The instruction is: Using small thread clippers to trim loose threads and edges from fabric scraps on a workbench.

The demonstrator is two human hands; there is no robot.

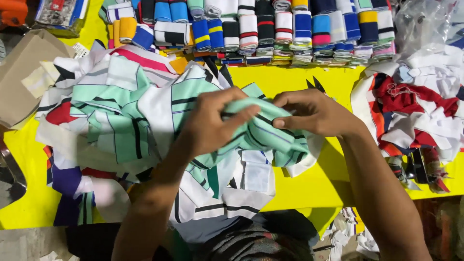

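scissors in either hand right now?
No: both the left hand and right hand grip only the mint striped cloth.

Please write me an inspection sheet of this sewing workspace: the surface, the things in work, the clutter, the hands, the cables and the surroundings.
Surface: yellow table, mostly covered with cloth.
Job's things: mint green striped fabric piece, bunched between both hands; under it a heap of similar green and white striped pieces.
Clutter: rows of folded striped rib bands along the far edge; red and white fabric pile at the right; black scissors partly hidden behind the right hand.
Grips: left hand pinches the fabric from above; right hand pinches its other end.
Cables: nothing seen.
Surroundings: cardboard box at the left; clear plastic bag top right; cloth scraps on the floor.
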